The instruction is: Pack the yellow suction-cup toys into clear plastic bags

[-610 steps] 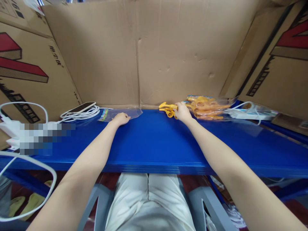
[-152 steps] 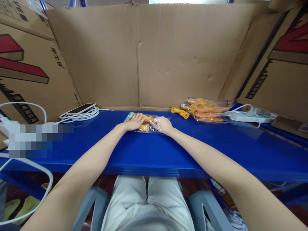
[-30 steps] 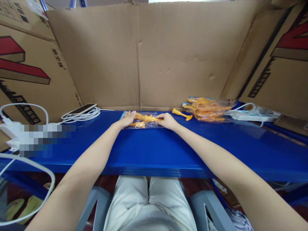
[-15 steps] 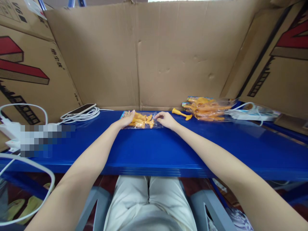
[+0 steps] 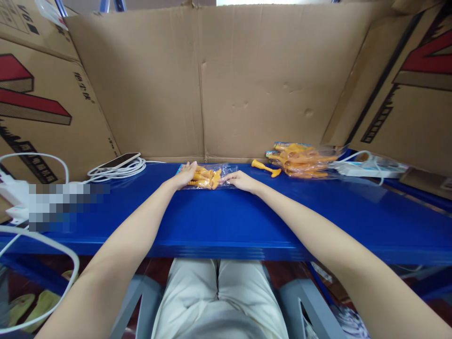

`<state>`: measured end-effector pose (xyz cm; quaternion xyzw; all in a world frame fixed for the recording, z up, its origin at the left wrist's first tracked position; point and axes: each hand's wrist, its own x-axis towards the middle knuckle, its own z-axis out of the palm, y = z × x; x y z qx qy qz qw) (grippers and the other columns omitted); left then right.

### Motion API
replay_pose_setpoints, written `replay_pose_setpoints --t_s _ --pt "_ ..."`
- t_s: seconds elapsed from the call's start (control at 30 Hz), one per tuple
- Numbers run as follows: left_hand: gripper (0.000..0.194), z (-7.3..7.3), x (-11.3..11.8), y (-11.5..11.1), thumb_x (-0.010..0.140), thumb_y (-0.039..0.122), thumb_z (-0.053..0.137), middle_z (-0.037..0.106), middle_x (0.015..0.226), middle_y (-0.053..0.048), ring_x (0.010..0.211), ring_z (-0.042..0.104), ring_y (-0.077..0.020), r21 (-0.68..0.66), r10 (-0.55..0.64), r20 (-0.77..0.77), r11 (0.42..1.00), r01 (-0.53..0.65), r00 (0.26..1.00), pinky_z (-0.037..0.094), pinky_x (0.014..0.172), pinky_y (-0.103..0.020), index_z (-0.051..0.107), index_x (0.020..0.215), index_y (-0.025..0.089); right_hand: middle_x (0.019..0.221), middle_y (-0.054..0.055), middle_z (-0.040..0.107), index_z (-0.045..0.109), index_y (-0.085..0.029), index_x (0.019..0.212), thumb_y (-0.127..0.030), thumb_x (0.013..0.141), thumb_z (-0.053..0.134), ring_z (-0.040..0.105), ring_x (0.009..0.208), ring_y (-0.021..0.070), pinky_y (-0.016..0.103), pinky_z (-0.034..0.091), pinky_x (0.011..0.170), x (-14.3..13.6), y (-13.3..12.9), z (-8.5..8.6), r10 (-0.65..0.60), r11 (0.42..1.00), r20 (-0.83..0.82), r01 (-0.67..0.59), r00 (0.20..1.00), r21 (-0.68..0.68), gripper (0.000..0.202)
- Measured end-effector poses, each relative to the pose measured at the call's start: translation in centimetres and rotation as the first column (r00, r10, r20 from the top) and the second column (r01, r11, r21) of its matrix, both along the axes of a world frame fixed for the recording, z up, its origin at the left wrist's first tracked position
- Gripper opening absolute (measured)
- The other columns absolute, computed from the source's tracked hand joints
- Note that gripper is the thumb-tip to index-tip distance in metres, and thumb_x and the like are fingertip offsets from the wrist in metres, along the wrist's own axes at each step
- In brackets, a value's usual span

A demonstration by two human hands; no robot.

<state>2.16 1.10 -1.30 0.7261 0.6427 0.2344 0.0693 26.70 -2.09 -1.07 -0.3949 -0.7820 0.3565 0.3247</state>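
A clear plastic bag [image 5: 230,169] holding several orange plastic toys [image 5: 202,176] lies on the blue tabletop. My left hand [image 5: 184,176] is closed over the bag's left end, where a bit of blue printed label shows. My right hand [image 5: 241,181] is at the bag's right end, its fingers stretched out to the left and touching the nearest toy's end. Whether those fingers are inside the bag or on top of it, I cannot tell. To the right lies a loose orange toy [image 5: 265,167] with a flared end and a curved, hammer-like head.
More bagged orange toys [image 5: 300,160] are piled at the back right, beside a white power strip [image 5: 367,168] with a cable. A phone [image 5: 122,160] rests on coiled white cable [image 5: 123,172] at the left. Cardboard walls [image 5: 268,84] enclose the back and sides.
My right hand has moved slightly left and down, its bent fingers straightening against the toys at the bag's right end. My left hand stays on the bag.
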Motion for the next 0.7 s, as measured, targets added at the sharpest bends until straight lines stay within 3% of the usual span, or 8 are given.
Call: replay_pose_setpoints --t_s 0.23,0.33,0.5,0.6,0.7 --pt "0.076 0.7 0.6 -1.1 0.097 0.056 0.0 0.012 0.16 -0.009 0.148 0.012 -0.0273 -0.068 0.029 0.089 0.997 -0.023 0.996 0.016 0.12 -0.041 0.027 0.152 0.011 0.098 0.002 0.076 0.078 -0.018 0.082 -0.007 0.073 0.051 0.066 0.109 0.0172 0.034 0.042 0.106 0.0 0.0 0.0 0.008 0.999 -0.031 -0.01 0.999 -0.038 0.03" --pt "0.076 0.6 0.5 -1.1 0.095 0.059 0.001 0.009 0.161 -0.006 0.148 0.008 -0.0281 -0.062 0.029 0.091 0.998 -0.024 0.995 0.014 0.12 -0.043 0.027 0.153 0.017 0.099 0.002 0.076 0.078 -0.018 0.083 -0.006 0.073 0.051 0.066 0.108 0.0169 0.033 0.042 0.106 0.0 -0.2 0.1 -0.007 0.999 -0.029 0.005 1.0 -0.051 0.031" --pt "0.072 0.9 0.7 -1.3 0.092 0.06 0.007 0.004 0.162 -0.004 0.148 0.002 -0.0299 -0.105 0.042 0.002 0.994 -0.042 0.999 0.014 0.117 -0.057 0.024 0.154 0.027 0.097 0.002 0.076 0.078 -0.018 0.082 -0.006 0.074 0.054 0.067 0.105 0.0169 0.031 0.045 0.103 -0.2 -0.1 0.1 -0.015 1.0 -0.007 0.015 1.0 -0.022 0.028" --pt "0.075 1.1 0.8 -1.5 0.091 0.062 0.004 0.005 0.162 -0.003 0.148 0.0 -0.0302 -0.119 0.048 -0.016 0.992 -0.049 0.999 0.014 0.116 -0.058 0.028 0.153 0.027 0.098 0.003 0.076 0.078 -0.017 0.083 -0.007 0.076 0.054 0.069 0.1 0.017 0.03 0.049 0.096 0.1 0.5 0.2 -0.107 0.992 0.013 0.106 0.994 0.061 0.027" --pt "0.075 0.9 0.7 -1.4 0.09 0.062 0.004 0.008 0.162 -0.003 0.148 0.002 -0.0316 -0.097 0.057 -0.015 0.994 -0.058 0.998 0.015 0.115 -0.06 0.03 0.152 0.028 0.101 0.004 0.075 0.077 -0.016 0.09 -0.005 0.078 0.05 0.069 0.097 0.0156 0.026 0.05 0.092 1.6 1.5 0.6 -0.281 0.949 0.064 0.268 0.958 0.167 0.031"
